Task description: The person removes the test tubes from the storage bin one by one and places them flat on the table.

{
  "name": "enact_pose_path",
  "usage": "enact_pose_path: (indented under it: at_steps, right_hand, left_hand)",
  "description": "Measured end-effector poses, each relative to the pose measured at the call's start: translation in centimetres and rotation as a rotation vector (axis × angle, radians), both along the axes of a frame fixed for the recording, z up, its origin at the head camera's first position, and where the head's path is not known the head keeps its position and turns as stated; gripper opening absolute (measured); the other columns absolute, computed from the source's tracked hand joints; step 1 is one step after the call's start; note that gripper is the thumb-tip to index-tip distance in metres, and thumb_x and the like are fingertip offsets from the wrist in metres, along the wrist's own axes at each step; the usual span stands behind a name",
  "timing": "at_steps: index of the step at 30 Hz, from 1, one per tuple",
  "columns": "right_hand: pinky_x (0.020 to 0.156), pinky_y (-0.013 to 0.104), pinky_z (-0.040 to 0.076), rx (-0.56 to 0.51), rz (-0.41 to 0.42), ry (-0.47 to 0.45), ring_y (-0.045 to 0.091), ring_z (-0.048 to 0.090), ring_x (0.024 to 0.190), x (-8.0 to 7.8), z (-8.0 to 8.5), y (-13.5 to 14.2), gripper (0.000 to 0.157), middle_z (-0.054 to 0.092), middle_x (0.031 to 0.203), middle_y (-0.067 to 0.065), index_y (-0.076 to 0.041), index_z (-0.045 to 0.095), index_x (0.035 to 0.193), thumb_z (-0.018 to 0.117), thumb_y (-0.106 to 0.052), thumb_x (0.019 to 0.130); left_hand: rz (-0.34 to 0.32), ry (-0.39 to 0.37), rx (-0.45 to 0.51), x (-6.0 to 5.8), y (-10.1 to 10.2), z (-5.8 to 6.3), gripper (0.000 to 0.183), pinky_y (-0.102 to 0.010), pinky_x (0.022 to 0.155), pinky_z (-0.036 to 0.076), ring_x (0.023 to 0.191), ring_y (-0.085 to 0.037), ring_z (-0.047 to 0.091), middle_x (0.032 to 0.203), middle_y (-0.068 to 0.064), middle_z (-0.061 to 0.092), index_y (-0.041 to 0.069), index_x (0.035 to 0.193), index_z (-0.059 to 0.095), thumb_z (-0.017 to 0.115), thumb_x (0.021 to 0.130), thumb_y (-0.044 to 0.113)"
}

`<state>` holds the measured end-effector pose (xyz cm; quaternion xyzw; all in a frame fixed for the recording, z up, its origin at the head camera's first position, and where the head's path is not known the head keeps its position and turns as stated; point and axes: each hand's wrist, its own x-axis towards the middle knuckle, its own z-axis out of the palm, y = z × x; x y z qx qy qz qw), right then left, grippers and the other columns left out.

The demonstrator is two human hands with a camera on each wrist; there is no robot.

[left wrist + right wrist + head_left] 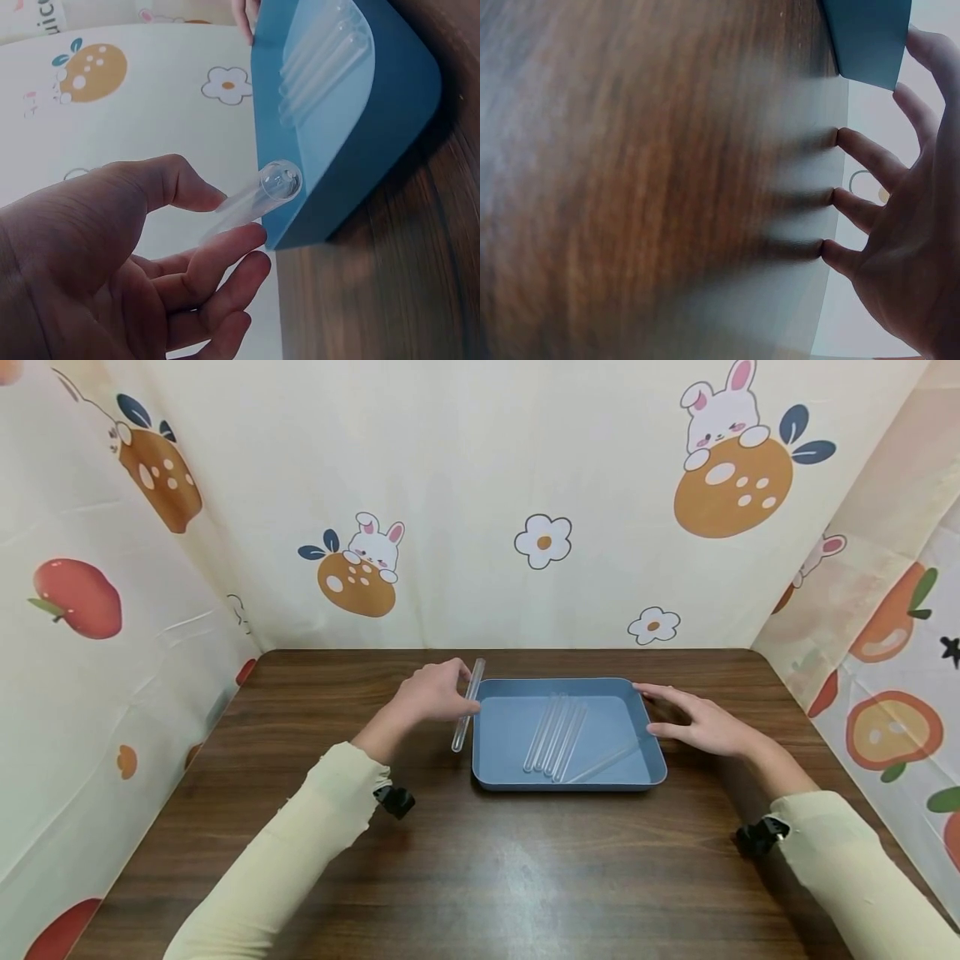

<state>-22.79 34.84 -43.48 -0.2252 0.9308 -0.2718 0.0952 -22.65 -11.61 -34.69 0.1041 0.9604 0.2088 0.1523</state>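
My left hand (437, 692) pinches a clear test tube (461, 727) between thumb and fingers, at the left rim of a blue tray (498, 760). In the left wrist view the rounded end of that test tube (281, 180) points toward the camera, by the tray wall (397, 112). Several more clear test tubes (553, 739) lie side by side inside the tray, and one lies apart, slanted, toward the right. My right hand (701, 720) touches the tray's right side with thumb and forefinger; in the right wrist view its other fingers (870, 157) reach down to the tabletop.
The tray stands on a dark wooden table (495, 877) near its back edge. A patterned curtain (465, 485) with rabbits, fruit and flowers hangs behind the table and along both sides. A small black device (395, 800) sits at each wrist.
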Motion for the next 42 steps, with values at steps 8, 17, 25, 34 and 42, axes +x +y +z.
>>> enact_pose_path:
  at_steps: [8,17,25,34,42]
  right_hand:
    - [0.123,0.086,0.030,-0.011,-0.006,-0.012,0.060,0.031,0.167,0.1,0.1,0.0,0.073,0.041,0.182,0.019,-0.029,0.039,0.176,0.071,-0.039,0.111]
    - [0.122,0.083,0.035,-0.011,0.002,0.004,0.055,0.039,0.165,0.1,0.0,0.0,0.073,0.042,0.181,0.020,-0.027,0.039,0.177,0.070,-0.038,0.112]
    - [0.122,0.084,0.035,-0.010,-0.003,0.002,0.055,0.039,0.165,0.1,0.0,0.0,0.073,0.042,0.181,0.020,-0.027,0.039,0.176,0.070,-0.039,0.112]
    - [0.124,0.087,0.028,-0.009,-0.007,-0.008,0.061,0.029,0.168,-0.1,-0.2,0.1,0.073,0.040,0.182,0.019,-0.030,0.039,0.176,0.071,-0.040,0.111]
    - [0.122,0.082,0.035,-0.002,-0.001,0.006,0.054,0.038,0.166,-0.1,-0.2,0.1,0.073,0.042,0.181,0.019,-0.029,0.038,0.177,0.071,-0.039,0.111]
  left_hand:
    - [0.026,-0.032,0.025,0.0,-2.3,0.1,0.054,-0.033,0.074,0.047,0.084,-0.018,0.077,0.096,-0.005,0.085,0.009,0.149,0.059,0.074,0.104,0.035]
    - [0.073,-0.057,0.021,0.0,-4.1,0.1,0.057,-0.034,0.078,0.048,0.094,-0.023,0.084,0.105,-0.010,0.085,0.007,0.152,0.056,0.072,0.105,0.034]
    - [0.093,-0.086,0.018,-0.2,-4.5,-0.2,0.059,-0.035,0.079,0.047,0.093,-0.021,0.083,0.100,-0.008,0.087,0.006,0.154,0.056,0.073,0.107,0.036]
    - [0.129,-0.090,0.031,0.0,-4.6,-1.5,0.060,-0.044,0.090,0.052,0.098,-0.022,0.082,0.092,-0.005,0.087,0.006,0.154,0.056,0.075,0.106,0.037]
    - [0.133,-0.124,0.012,-1.0,-5.3,-3.9,0.058,-0.049,0.093,0.054,0.091,-0.019,0.083,0.087,-0.002,0.087,0.005,0.151,0.059,0.077,0.106,0.038]
